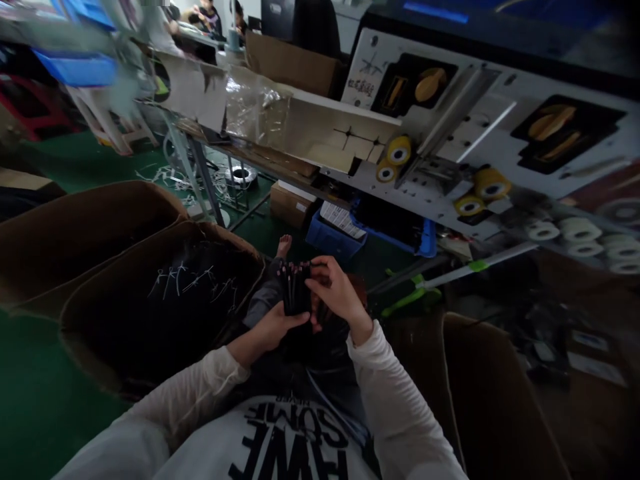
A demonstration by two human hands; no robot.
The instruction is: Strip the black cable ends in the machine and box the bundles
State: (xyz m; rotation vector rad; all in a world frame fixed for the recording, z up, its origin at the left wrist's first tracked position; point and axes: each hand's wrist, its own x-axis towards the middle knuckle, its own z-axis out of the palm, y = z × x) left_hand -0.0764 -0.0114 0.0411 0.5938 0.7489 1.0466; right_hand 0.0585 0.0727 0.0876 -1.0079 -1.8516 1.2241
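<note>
A bundle of thin black wires (296,293) stands upright over my lap, its pinkish-copper ends pointing up. My left hand (276,325) is wrapped round the lower part of the bundle, thumb across the front. At the upper right of the bundle, my right hand (336,288) has its thumb and index finger bent together against the wire ends. Whether it pinches one wire or several is too small to tell. To the left, an open cardboard box (95,300) holds dark contents with white ties (180,279) on top.
Ahead on the right is a bench machine (435,180) with yellow rollers (399,152). Beneath it sit a blue bin (335,237) and a small carton (290,205). Another cardboard box (450,387) stands on my right. White scraps (210,180) litter the green floor; people (210,19) sit far back.
</note>
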